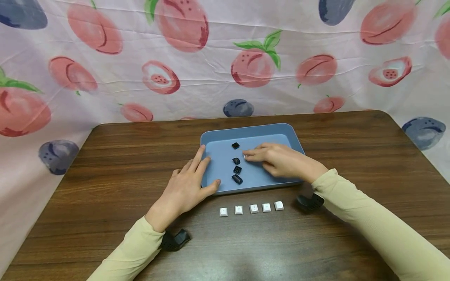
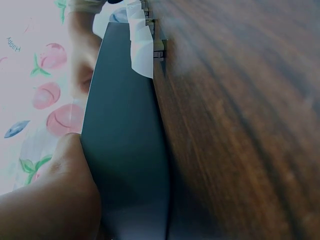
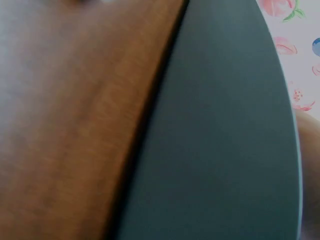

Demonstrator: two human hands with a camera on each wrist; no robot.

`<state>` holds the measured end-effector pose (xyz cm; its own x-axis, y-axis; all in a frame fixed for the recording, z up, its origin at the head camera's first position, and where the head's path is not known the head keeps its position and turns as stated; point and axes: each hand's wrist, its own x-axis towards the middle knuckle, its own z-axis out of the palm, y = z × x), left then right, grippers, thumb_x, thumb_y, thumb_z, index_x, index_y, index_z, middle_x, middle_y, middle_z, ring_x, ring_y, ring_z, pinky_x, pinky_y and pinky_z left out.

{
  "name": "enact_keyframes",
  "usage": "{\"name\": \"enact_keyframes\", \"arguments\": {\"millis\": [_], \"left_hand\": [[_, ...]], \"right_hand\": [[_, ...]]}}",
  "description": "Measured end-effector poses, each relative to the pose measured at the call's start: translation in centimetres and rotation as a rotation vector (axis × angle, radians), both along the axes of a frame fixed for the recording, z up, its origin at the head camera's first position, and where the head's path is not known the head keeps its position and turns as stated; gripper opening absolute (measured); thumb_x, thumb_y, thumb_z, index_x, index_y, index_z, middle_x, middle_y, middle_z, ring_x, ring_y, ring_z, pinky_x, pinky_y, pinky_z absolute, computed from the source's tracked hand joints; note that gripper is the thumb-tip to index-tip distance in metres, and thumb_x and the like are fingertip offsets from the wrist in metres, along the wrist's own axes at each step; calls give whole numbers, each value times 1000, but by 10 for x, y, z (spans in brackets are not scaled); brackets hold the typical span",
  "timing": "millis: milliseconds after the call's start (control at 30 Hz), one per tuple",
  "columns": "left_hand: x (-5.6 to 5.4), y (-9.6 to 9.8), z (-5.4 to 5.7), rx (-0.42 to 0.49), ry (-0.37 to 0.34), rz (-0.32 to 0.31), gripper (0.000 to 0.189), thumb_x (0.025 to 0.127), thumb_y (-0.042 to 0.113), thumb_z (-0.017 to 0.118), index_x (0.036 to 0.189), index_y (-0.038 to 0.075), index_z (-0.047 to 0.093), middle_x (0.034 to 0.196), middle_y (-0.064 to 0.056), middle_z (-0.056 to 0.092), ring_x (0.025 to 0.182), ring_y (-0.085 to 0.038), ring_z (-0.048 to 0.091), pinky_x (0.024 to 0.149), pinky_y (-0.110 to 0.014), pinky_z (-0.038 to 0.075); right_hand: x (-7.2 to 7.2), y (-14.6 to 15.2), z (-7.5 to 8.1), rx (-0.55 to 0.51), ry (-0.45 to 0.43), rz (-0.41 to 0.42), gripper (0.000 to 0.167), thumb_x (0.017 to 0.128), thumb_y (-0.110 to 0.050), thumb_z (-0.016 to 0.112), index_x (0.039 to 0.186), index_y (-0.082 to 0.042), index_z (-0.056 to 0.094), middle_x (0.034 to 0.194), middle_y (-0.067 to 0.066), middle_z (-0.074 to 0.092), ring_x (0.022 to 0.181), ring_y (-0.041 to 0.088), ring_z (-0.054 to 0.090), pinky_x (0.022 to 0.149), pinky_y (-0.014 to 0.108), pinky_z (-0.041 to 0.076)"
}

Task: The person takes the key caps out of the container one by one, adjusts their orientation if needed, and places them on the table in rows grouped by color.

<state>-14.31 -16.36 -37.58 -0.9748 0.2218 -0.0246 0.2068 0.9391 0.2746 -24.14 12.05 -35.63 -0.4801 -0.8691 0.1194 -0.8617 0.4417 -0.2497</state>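
We rest our left hand [image 1: 185,188] on the left end of the blue tray [image 1: 225,137], its grip apart, fingers spread. Our right hand [image 1: 281,159] reaches over the tray, fingertips at a small white piece [image 1: 245,156]; we cannot tell whether that grip is clamped on it. Just left of it lie four black keycaps [image 1: 237,179]. Nearer us, five white keycaps [image 1: 254,208] form a row on the counter [image 1: 140,168].
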Motion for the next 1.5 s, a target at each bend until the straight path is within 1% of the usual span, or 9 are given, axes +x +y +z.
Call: {"name": "enact_keyframes", "arguments": {"millis": [200, 300, 400, 533, 667, 833, 1100, 1300, 1500], "left_hand": [[0, 0, 0, 2, -6, 3, 80, 98, 58, 53, 159, 11, 34, 173, -3, 3, 149, -38, 37, 102, -66, 38], [0, 1, 0, 2, -8, 1, 80, 98, 58, 53, 159, 10, 34, 173, -3, 2, 149, -38, 37, 101, -66, 38], [0, 1, 1, 0, -9, 2, 80, 98, 58, 52, 159, 11, 34, 173, -3, 2, 149, -38, 37, 102, -66, 38], [-1, 0, 3, 1, -10, 4, 79, 98, 58, 52, 159, 11, 34, 173, -3, 2, 149, -38, 37, 102, -67, 37], [-1, -1, 3, 3, -5, 5, 79, 98, 57, 53, 159, 10, 34, 173, -3, 3, 149, -38, 37, 102, -66, 38], [-1, 0, 3, 7, -7, -1, 79, 99, 57, 52, 159, 10, 34, 173, -4, 3, 149, -39, 36, 102, -66, 37], [1, 1, 1, 15, 10, -2, 78, 98, 56, 54, 158, 9, 36, 173, -4, 4, 149, -37, 37, 101, -65, 38], [3, 1, -1, 10, 19, 0, 79, 98, 56, 53, 158, 9, 35, 173, -4, 4, 149, -37, 37, 101, -65, 38], [4, 3, -3, 8, 16, 4, 79, 98, 57, 52, 159, 10, 34, 173, -4, 3, 149, -39, 37, 102, -66, 38]], "right_hand": [[9, 10, -9, -65, -30, -28, 41, 96, 0, 59, 137, -6, 66, 145, 3, 61, 129, 26, 58, 103, 46, 49], [12, 15, -13, -121, -47, -67, 37, 98, -5, 63, 135, -7, 67, 141, 4, 64, 128, 26, 59, 103, 46, 49], [14, 17, -17, -187, -86, -105, 34, 98, -9, 67, 132, -7, 69, 137, 5, 67, 129, 26, 60, 105, 47, 48], [15, 18, -20, -229, -114, -146, 34, 96, -11, 70, 129, -6, 71, 135, 6, 68, 129, 26, 61, 105, 48, 48], [15, 18, -22, -257, -101, -159, 33, 93, -10, 73, 126, -5, 73, 132, 7, 69, 127, 28, 63, 104, 48, 49], [15, 19, -24, -315, -59, -174, 28, 89, -8, 78, 117, -3, 76, 123, 9, 73, 118, 29, 68, 98, 47, 53], [16, 20, -26, -335, -41, -199, 24, 88, -7, 79, 112, -5, 79, 117, 7, 76, 114, 26, 70, 98, 46, 53], [17, 21, -29, -345, -23, -181, 22, 87, -5, 80, 109, -6, 79, 112, 5, 77, 109, 24, 71, 92, 44, 55], [18, 22, -30, -336, -47, -171, 25, 87, -3, 79, 112, -5, 79, 112, 6, 76, 108, 24, 72, 90, 42, 57]]}}
